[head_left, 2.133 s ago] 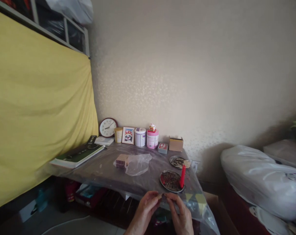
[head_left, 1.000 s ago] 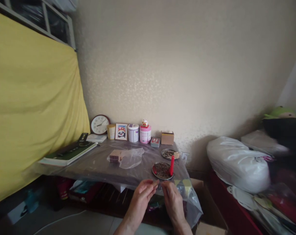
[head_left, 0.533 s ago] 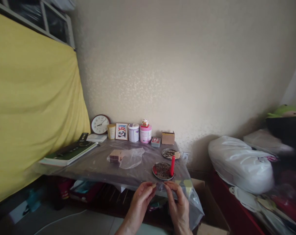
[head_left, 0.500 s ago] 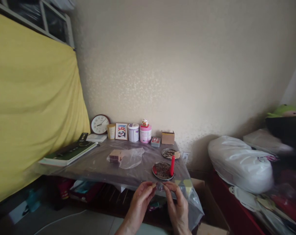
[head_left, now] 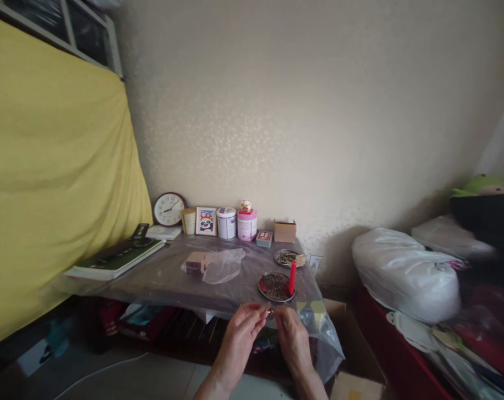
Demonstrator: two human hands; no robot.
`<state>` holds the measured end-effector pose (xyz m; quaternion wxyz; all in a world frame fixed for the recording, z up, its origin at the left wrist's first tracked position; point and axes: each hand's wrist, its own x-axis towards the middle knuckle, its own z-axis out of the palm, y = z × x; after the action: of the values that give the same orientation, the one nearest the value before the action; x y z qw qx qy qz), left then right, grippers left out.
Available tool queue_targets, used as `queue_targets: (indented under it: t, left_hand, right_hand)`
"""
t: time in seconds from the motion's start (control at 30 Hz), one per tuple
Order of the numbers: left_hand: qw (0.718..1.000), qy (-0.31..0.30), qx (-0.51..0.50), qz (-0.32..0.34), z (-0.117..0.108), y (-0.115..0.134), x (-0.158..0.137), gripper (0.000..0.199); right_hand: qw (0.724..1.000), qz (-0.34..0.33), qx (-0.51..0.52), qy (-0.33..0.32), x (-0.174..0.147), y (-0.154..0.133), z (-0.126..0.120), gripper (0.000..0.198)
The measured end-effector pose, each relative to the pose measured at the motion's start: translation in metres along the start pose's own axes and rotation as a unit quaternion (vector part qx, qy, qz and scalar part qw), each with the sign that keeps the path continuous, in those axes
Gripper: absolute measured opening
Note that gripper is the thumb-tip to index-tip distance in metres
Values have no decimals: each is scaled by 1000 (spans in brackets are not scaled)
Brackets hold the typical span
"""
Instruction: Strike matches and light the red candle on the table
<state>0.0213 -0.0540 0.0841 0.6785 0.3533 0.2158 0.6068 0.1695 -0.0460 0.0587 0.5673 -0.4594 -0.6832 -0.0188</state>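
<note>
Wall (head_left: 302, 111) filled most of the view, with yellow cloth (head_left: 56, 166) hanging down on the left. Below stood the plastic-covered tabletop (head_left: 156, 283), and off to its right a bulging white bag (head_left: 402, 278), well apart from the hands. A thick green book (head_left: 119, 258) lay at the tabletop's left end. Along the back stood a round clock (head_left: 170, 209), an open cardboard box (head_left: 285, 232), a white tin (head_left: 227, 223), a pink tin (head_left: 247, 228), a framed panda picture (head_left: 206, 220) and a yellow cup (head_left: 189, 221). Nearer the middle, crumpled clear wrap (head_left: 222, 269) spread beside a brown block (head_left: 196, 264). Toward the right sat a far plate (head_left: 276, 261) with pale sticks (head_left: 301, 259) over its edge, and a near plate (head_left: 272, 299) strewn with dark bits, carrying an upright red candle (head_left: 292, 279). That near plate and its candle stood just beyond the hands.

The left hand (head_left: 240, 339) and right hand (head_left: 292, 341) met near the tabletop's front edge. The left fingers (head_left: 252, 315) pinched a small item (head_left: 266, 311) at their tips; it pointed toward the right fingers (head_left: 280, 314), and a tiny orange glow (head_left: 270, 312) showed in the narrow gap. The right fingers were curled in — whether they gripped anything, I could not tell.

The small item was mostly covered and too small to make out. Both forearms were cut off below, and the shelf (head_left: 185, 328) under the tabletop — partly behind the hands — was too dim to read.
</note>
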Motion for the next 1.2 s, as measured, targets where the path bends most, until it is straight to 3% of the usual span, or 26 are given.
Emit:
queue_targets:
  t: [0.13, 0.4, 0.73, 0.97, 1.2]
  left_hand:
    - [1000, 13, 17, -1, -4, 1, -2, 18]
    - [998, 51, 25, 4, -19, -7, 3, 20]
    - [988, 128, 83, 20, -39, -1, 13, 30]
    - [984, 127, 120, 31, -54, -11, 32, 30]
    - [979, 119, 163, 36, -59, -16, 54, 32]
  right_hand:
    - [995, 77, 2, 59, 3, 22, 2, 23]
    - [980, 176, 49, 78, 7, 9, -8, 25]
    - [969, 194, 91, 119, 21, 9, -12, 21]
    - [951, 256, 110, 136, 31, 15, -15, 25]
    - [953, 224, 125, 163, 41, 28, -17, 22]
